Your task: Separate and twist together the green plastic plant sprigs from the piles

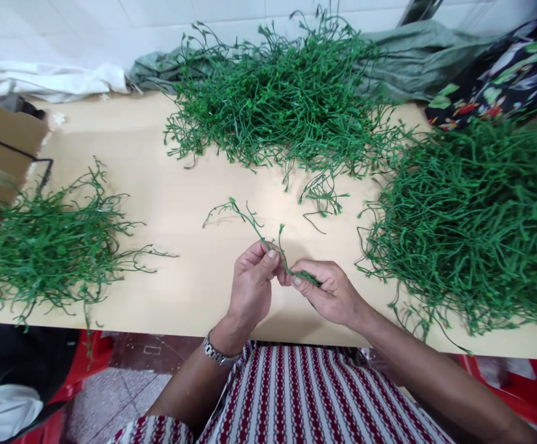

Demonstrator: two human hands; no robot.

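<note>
Between my two hands is a thin green artificial-looking plant stem [250, 217] with small side sprigs, its branched end pointing up and left over the table. My left hand [253, 277], with a metal watch at the wrist, pinches the stem between thumb and fingers. Close beside it, my right hand [328, 290] is closed around the lower end, where several short green pieces stick out from the fist. A few loose stems [323, 196] lie on the table just beyond my hands.
A large heap of green stems [278, 98] lies at the back of the pale table [166, 185]. Another big heap [472, 228] covers the right side, a smaller one [55, 246] the left. A cardboard box [7, 132] stands far left; flowered dark cloth [504, 80] lies back right.
</note>
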